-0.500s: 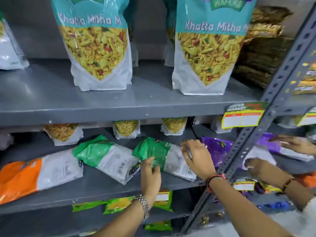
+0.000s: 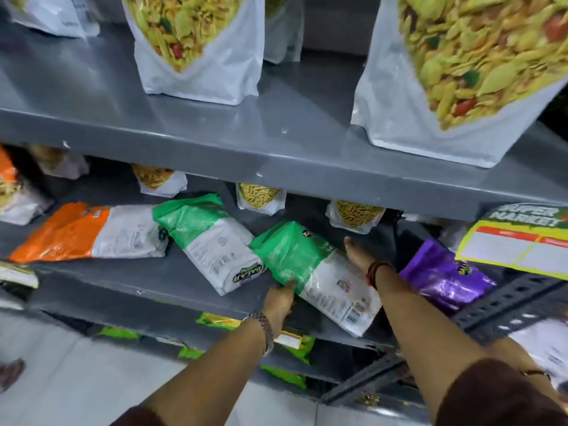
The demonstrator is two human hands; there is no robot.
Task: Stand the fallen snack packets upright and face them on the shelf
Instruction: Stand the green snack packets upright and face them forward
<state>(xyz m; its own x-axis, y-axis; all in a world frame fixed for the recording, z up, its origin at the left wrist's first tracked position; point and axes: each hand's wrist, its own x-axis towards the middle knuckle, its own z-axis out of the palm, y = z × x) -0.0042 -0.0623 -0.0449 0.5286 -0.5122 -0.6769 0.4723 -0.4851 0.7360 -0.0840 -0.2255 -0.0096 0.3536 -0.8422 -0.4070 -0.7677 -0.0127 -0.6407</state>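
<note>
Both hands are on the same green packet (image 2: 310, 272), which lies flat on the middle shelf (image 2: 172, 287) with its barcode end hanging over the front edge. The left hand (image 2: 279, 299) comes in from below and pinches the near green edge, thumb on top, fingers tucked under and out of sight. The right hand (image 2: 358, 256) lies along the packet's far side, fingers stretched toward the back of the shelf and pressed against the foil; whether it grips or merely rests there I cannot tell. A metal watch (image 2: 264, 329) sits on the left wrist, a red thread band (image 2: 373, 272) on the right.

Just left of that packet a second green one (image 2: 209, 238) lies tilted on its back, its top corner overlapping the white end of an orange packet (image 2: 89, 232), also flat. To the right a purple packet (image 2: 442, 278) lies down too, touching the right forearm. Behind them small noodle packs (image 2: 259, 198) stand upright at the back of the shelf.

On the shelf above, two big mix bags (image 2: 199, 47) stand upright, facing forward. A price tag (image 2: 519, 241) hangs at the right, on the slotted upright (image 2: 504, 305). The view is blurred.
</note>
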